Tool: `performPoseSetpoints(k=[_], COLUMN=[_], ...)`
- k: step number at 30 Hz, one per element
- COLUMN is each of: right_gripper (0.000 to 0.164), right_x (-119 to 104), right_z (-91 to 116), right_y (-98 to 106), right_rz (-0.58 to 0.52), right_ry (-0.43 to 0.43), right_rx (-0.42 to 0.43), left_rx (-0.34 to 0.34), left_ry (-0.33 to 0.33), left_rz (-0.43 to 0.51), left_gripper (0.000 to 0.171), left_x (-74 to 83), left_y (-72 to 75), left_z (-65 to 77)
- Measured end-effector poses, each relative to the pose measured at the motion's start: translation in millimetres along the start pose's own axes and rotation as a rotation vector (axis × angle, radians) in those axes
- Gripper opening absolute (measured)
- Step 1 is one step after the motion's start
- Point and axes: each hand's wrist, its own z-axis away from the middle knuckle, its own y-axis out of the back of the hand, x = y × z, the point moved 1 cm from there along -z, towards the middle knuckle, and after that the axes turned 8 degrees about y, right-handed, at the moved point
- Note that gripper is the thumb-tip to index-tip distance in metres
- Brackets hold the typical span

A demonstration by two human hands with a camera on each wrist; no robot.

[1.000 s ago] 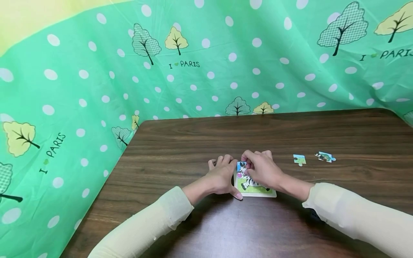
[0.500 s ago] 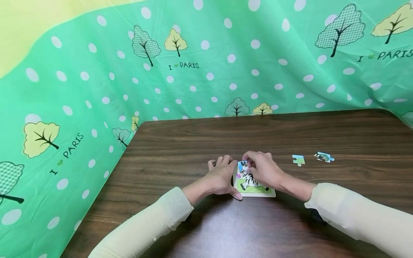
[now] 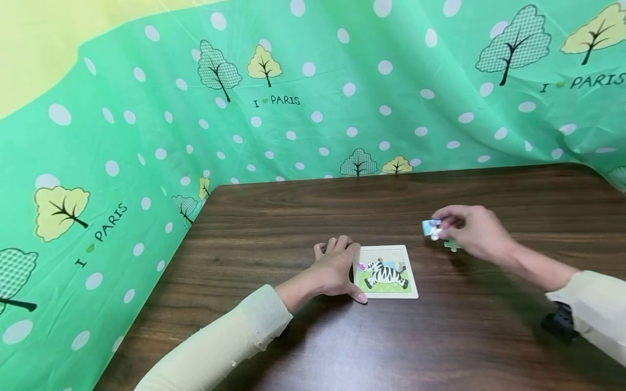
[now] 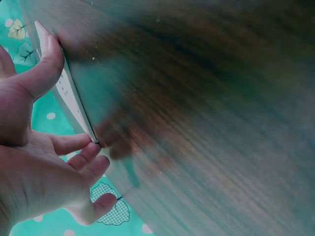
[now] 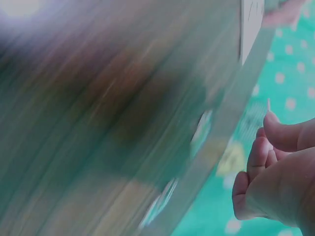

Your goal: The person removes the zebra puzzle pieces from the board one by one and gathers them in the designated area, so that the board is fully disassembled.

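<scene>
Puzzle tray [image 3: 386,296]: lies flat on the table, a square board with a pale rim, and serves as the landmark for every place below.
Zebra picture [image 3: 387,276]: set inside the tray, black-and-white stripes over green ground, a pink patch at its left end; a pale strip of the tray's floor shows along the far side.
Left hand [image 3: 335,269]: at the tray's left side, holding it between the thumb at the near left corner and the index finger at the far left corner, the other fingers spread outside the rim.
Right hand [image 3: 476,233]: to the right of the tray and beyond its far edge, thumb and fingers pinching one piece.
Pinched piece [image 3: 427,228]: blue and white, off to the tray's right, raised above the tabletop; its print is blurred.
Green piece [image 3: 453,246]: on the table to the right of the tray, partly covered by the right hand.
Farther piece [image 5: 160,201]: also on the table, farther from the tray than the green one; the right wrist view shows it blurred.
Table [image 3: 274,217]: dark wood grain, under the tray and stretching past it on all sides.
Curtain [image 3: 318,98]: beyond the tray and to its left, green with white dots, trees and "I PARIS" lettering.
Sleeves [image 3: 230,342]: cream, on both arms, nearer the person than the tray.
Black device [image 3: 559,324]: at the right wrist, well right of the tray.
</scene>
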Motion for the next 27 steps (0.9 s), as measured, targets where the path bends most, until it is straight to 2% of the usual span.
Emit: performPoseSetpoints(k=[8,12,16,21,27], right_gripper=[0.026,0.028,0.028,0.028,0.024], right_x=[68,97,119,133,132], right_z=[22,33,43,51,49], right_y=[58,77,86,87,88], right_rz=[0.138,0.184,0.188,0.189,0.238], right_ry=[-0.073,-0.168,-0.234,-0.257,-0.232], right_rx=[0.006,-0.042,-0.115,-0.146,-0.128], left_rx=[0.007,0.008,0.010,0.012,0.009], left_ry=[-0.010,-0.018,-0.021,-0.019,-0.017], left_rz=[0.020,0.027,0.028,0.025,0.021], left_gripper=[0.093,0.091,0.090,0.091,0.092], left_x=[-0.9,-1.3,-1.5,-0.3,0.6], left_y=[0.1,-1.3,-2.7,-2.9,-1.3], left_z=[-0.3,0.5,0.5,0.9,0.5])
